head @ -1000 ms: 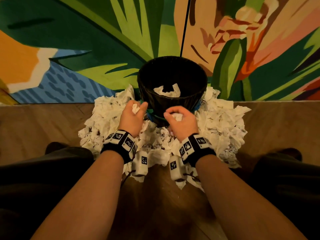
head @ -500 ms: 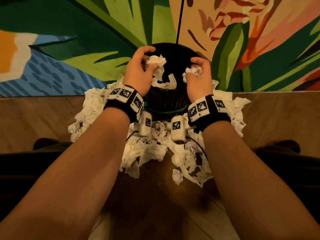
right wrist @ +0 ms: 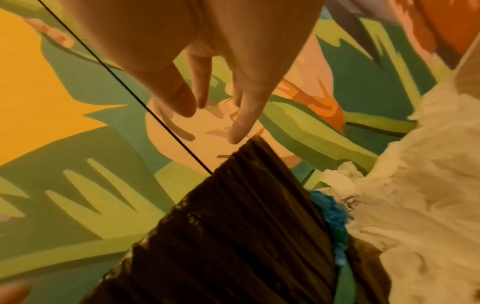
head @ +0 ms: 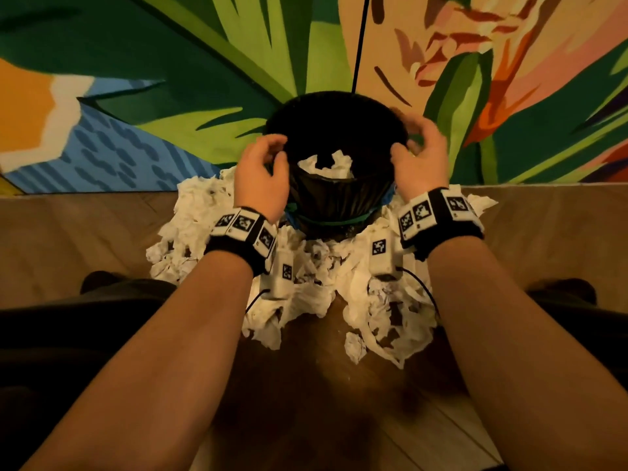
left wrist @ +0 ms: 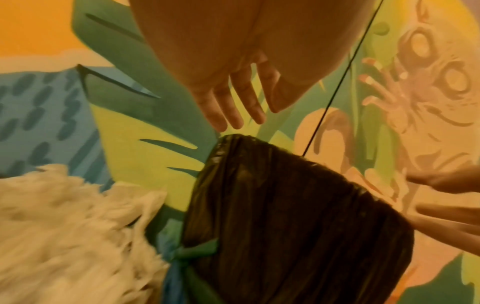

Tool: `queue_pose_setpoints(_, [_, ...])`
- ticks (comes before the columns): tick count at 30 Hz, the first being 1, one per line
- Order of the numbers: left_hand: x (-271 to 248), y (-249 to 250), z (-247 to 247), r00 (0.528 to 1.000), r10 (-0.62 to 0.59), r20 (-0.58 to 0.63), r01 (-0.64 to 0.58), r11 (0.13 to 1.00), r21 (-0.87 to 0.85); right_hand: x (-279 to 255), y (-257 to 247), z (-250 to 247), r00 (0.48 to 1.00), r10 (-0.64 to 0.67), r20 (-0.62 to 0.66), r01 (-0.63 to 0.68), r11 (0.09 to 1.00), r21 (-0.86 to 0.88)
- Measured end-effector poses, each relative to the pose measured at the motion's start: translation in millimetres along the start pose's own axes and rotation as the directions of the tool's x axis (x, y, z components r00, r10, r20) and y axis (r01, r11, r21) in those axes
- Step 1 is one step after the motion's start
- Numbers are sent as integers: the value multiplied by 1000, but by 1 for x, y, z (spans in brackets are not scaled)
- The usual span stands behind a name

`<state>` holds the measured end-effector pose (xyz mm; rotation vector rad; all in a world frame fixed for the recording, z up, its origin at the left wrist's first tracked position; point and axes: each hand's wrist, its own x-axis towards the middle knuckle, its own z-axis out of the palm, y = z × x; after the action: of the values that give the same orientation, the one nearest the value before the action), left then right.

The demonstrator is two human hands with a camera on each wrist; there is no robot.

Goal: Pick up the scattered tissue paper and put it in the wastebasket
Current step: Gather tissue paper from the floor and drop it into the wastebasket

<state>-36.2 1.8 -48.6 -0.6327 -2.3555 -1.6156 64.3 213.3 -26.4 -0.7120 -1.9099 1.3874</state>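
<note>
The black-lined wastebasket [head: 339, 202] stands on the wooden floor against the painted wall, with crumpled white tissue [head: 328, 164] lying inside it. A heap of scattered tissue paper [head: 193, 219] surrounds its base on the left, front and right. My left hand [head: 263, 171] hovers at the basket's left rim, fingers loosely curved and empty. My right hand [head: 419, 154] hovers at the right rim, also empty. In the left wrist view the left fingers [left wrist: 233, 107] hang relaxed above the liner [left wrist: 298, 205]. The right wrist view shows the right fingers [right wrist: 241, 115] spread above the liner [right wrist: 233, 226].
A colourful mural wall [head: 136, 79] rises right behind the basket, with a thin black cord [head: 359, 45] running down it. A green band [head: 336, 220] ties the liner round the basket. My dark-clad knees [head: 68, 317] flank the pile on both sides.
Both hands lifted tissue wads from the pile to above the basket and let them go. They have now drawn apart to the rim's sides, empty, and more tissue lies inside.
</note>
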Motion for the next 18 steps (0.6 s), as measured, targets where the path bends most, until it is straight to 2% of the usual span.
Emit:
queue_pose_setpoints(2, [-15, -20, -6, 996, -60, -61, 60, 998, -6, -7, 12, -12, 992, 29, -119, -29, 1000, 1])
queue_pose_setpoints(4, [-36, -42, -10, 983, -162, -90, 164, 986, 15, -19, 30, -23, 977, 106, -183, -114, 993, -30])
queue_pose_setpoints(6, [-62, -63, -10, 956, -289, -51, 292, 953, 82, -36, 51, -32, 962, 206, -179, -224, 970, -92])
queue_pose_setpoints(8, [-90, -76, -6, 927, -370, 62, 353, 916, 191, -59, 74, -34, 952, 283, -119, -301, 934, -189])
queue_pose_setpoints(11, [-127, -84, 1, 887, -368, 279, 234, 878, 417, -97, 106, -32, 945, 326, 32, -282, 859, -427])
queue_pose_setpoints(13, [-147, -84, 6, 824, -404, 397, 140, 825, 548, -120, 125, -29, 912, 383, 144, -229, 770, -596])
queue_pose_setpoints(15, [-163, -84, 10, 761, -446, 470, 83, 787, 612, -138, 143, -29, 866, 459, 199, -200, 682, -703])
queue_pose_setpoints(18, [-172, -82, 11, 721, -478, 502, 84, 779, 621, -155, 160, -31, 859, 469, 204, -120, 573, -811])
